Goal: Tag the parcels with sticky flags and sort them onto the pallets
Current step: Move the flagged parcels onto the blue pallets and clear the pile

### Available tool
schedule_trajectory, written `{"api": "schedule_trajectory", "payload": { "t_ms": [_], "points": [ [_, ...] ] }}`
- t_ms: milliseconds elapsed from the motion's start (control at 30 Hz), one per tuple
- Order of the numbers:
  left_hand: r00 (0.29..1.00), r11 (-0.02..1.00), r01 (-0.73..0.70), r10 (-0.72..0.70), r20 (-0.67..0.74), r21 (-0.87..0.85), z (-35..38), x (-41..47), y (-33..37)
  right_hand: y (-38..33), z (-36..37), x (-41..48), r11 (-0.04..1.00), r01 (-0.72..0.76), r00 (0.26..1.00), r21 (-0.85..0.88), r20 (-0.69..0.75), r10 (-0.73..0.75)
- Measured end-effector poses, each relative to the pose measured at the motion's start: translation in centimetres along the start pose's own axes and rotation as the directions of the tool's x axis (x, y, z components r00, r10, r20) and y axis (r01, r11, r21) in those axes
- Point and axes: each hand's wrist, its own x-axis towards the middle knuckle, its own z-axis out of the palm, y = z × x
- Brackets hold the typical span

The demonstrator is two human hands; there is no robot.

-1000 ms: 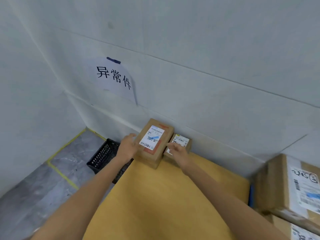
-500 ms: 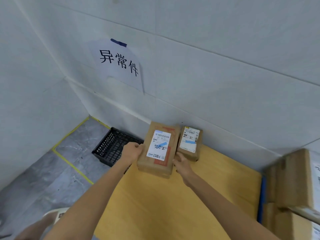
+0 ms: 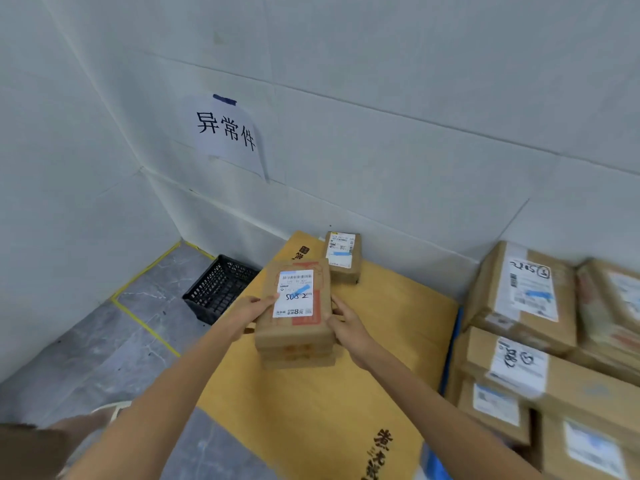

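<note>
Left hand [image 3: 251, 315] grips the left edge of the big parcel [image 3: 294, 336], thumb up on the top face beside the white label [image 3: 293, 293]. Your right hand [image 3: 348, 329] clasps the right edge, fingers curled around it. The parcel sits over the middle of the cardboard sheet [image 3: 388, 344], toward its left edge. Its near face is blurred, and you can't tell whether it is clear of the sheet or touching it. A blue flag [image 3: 301, 291] sticks on the label above the handwritten code.

Around you:
- The small parcel [image 3: 343, 268] sits at the far edge of the sheet against the wall, with its own blue flag [image 3: 341, 253]. It is apart from the big parcel.
- A black crate [image 3: 220, 289] is on the floor just off the sheet's left edge, partly hidden behind your left hand.
- Yellow tape [image 3: 145, 327] marks the floor.
- A paper sign [image 3: 225, 133] is taped to the wall above.
- Stacked boxes [image 3: 519, 306] crowd the sheet's right edge.

Versus half a second ago, the big parcel lay at the far edge, touching the small one. It has now come back toward you with a gap between them. The sheet's far left corner, with its printed mark [image 3: 304, 251], is uncovered. Your right hand has moved from the near corner to the right edge.
</note>
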Motion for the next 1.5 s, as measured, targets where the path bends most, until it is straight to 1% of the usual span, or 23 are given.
{"api": "schedule_trajectory", "payload": {
  "t_ms": [67, 133, 267, 367, 533, 667, 867, 967, 1067, 1100, 1200, 1300, 1400, 1433, 1500],
  "points": [
    [0.998, 0.996, -0.058, 0.058, 0.005, -0.071, 1.3, -3.8, 0.8, -0.3, -1.7, -4.1, 0.998, 0.069, 0.997, 0.008, -0.017, -0.069],
    [0.991, 0.981, -0.123, 0.129, 0.034, -0.148, 3.0, -7.1, 1.5, -0.5, -3.7, -8.2, 0.991, 0.123, 0.992, 0.054, -0.041, -0.121],
    [0.954, 0.937, -0.266, 0.29, 0.08, -0.229, 8.0, -13.8, 3.4, -0.8, -8.4, -15.0, 0.967, 0.242, 0.963, 0.072, -0.142, -0.231],
    [0.937, 0.918, -0.316, 0.341, 0.071, -0.241, 11.6, -17.5, 4.9, -0.8, -12.0, -17.9, 0.958, 0.285, 0.936, 0.037, -0.227, -0.269],
    [0.883, 0.905, -0.382, 0.417, 0.214, -0.19, 16.5, -21.7, 6.9, -0.6, -17.4, -22.6, 0.951, 0.309, 0.91, 0.033, -0.302, -0.285],
    [0.858, 0.905, -0.388, 0.424, 0.29, -0.174, 19.5, -24.1, 9.0, -1.2, -20.9, -25.4, 0.939, 0.337, 0.892, 0.071, -0.342, -0.294],
    [0.845, 0.912, -0.395, 0.408, 0.346, -0.109, 22.3, -25.6, 11.6, -2.5, -25.2, -27.3, 0.947, 0.318, 0.86, 0.04, -0.433, -0.27],
    [0.841, 0.915, -0.388, 0.4, 0.363, -0.109, 22.6, -26.0, 11.8, -2.0, -27.0, -27.9, 0.942, 0.331, 0.855, 0.06, -0.442, -0.272],
    [0.846, 0.924, -0.379, 0.372, 0.381, -0.061, 23.3, -25.2, 10.7, -1.3, -27.6, -28.2, 0.934, 0.353, 0.844, 0.058, -0.45, -0.291],
    [0.854, 0.933, -0.352, 0.353, 0.383, -0.074, 23.7, -25.3, 10.2, -1.0, -27.4, -28.2, 0.934, 0.352, 0.837, 0.058, -0.467, -0.286],
    [0.85, 0.93, -0.296, 0.361, 0.384, -0.219, 24.9, -27.0, 8.6, 0.6, -26.5, -28.4, 0.932, 0.353, 0.822, 0.076, -0.5, -0.271],
    [0.857, 0.927, -0.238, 0.342, 0.385, -0.291, 25.8, -27.4, 7.0, 1.5, -26.0, -29.0, 0.92, 0.376, 0.816, 0.109, -0.51, -0.273],
    [0.892, 0.902, -0.209, 0.334, 0.304, -0.378, 26.7, -28.1, 5.8, 2.1, -25.2, -29.6, 0.92, 0.353, 0.803, 0.174, -0.56, -0.202],
    [0.906, 0.89, -0.203, 0.33, 0.267, -0.409, 27.1, -28.3, 5.5, 2.5, -24.9, -29.7, 0.924, 0.332, 0.81, 0.191, -0.56, -0.175],
    [0.918, 0.866, -0.228, 0.344, 0.199, -0.446, 27.8, -29.2, 4.9, 3.8, -24.1, -30.0, 0.917, 0.298, 0.845, 0.266, -0.52, -0.124]
  ]
}}
